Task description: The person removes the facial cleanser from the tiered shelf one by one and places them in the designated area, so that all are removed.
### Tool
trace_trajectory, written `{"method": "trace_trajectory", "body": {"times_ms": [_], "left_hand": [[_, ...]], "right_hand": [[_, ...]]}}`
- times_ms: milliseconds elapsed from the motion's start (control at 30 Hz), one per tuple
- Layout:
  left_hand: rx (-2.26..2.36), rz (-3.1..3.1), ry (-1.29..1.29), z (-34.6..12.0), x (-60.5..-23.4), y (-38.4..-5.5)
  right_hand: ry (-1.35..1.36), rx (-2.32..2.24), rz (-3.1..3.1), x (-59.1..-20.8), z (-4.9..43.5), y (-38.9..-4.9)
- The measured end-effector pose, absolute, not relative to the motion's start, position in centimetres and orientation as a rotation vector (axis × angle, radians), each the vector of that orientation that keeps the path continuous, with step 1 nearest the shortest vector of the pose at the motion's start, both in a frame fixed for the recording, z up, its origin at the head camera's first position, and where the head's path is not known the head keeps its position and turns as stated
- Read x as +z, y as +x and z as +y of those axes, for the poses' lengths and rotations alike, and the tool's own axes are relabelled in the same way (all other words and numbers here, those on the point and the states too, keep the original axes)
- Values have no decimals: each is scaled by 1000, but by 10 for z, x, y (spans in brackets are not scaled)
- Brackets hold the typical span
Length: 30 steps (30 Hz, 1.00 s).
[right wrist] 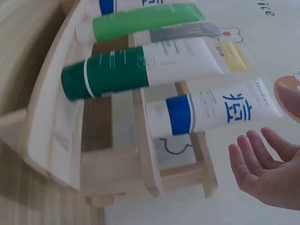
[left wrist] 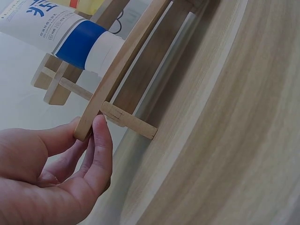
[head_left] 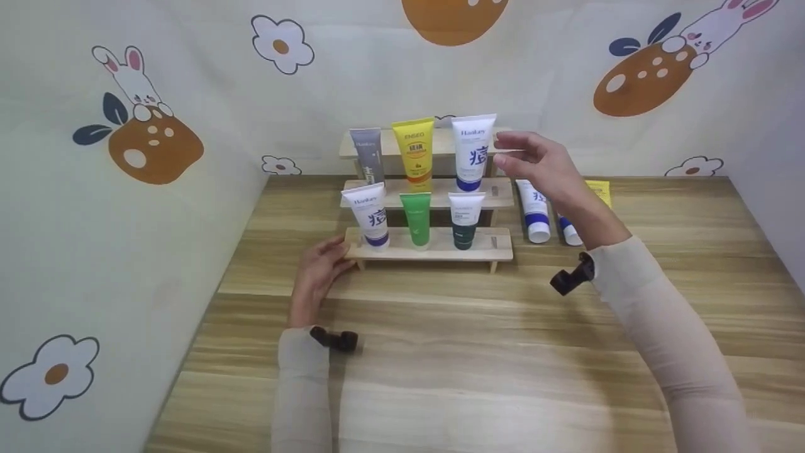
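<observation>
A three-step wooden rack [head_left: 434, 252] carries several upright squeeze tubes. My left hand [head_left: 319, 270] pinches the left end of its lowest step between thumb and fingers, as the left wrist view shows. Beside the white-and-blue tube [head_left: 473, 154] at the right of the middle step, my right hand [head_left: 541, 165] is raised with fingers apart and nothing between them. In the right wrist view those fingers are just off this tube. A yellow tube [head_left: 415, 148] and a grey tube [head_left: 367, 154] stand left of it. Below are another white-and-blue tube [head_left: 368, 215], a green tube [head_left: 417, 218] and a white-and-dark-green tube [head_left: 465, 219].
Right of the rack, a white-and-blue tube [head_left: 533, 204] lies on the wooden table [head_left: 440, 352]. Another white-capped tube [head_left: 571, 232] and a yellow tube [head_left: 600, 191] lie beside it, partly hidden by my right arm. A printed cloth wall [head_left: 365, 75] stands close behind the rack.
</observation>
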<state>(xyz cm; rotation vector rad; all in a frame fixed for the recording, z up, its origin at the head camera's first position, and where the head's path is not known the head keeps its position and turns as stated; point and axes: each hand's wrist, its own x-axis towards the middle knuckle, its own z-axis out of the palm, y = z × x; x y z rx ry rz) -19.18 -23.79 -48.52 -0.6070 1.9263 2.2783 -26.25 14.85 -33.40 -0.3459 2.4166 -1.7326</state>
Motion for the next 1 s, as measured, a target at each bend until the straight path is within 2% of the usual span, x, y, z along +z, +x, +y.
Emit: {"method": "trace_trajectory", "body": {"times_ms": [567, 1000], "left_hand": [[2267, 1893, -652, -238, -482, -193], [2285, 1881, -619, -238, -484, -193]], "right_hand": [[-170, -1740, 2402, -356, 118, -279], [-281, -1665, 2562, -363, 114, -286]]}}
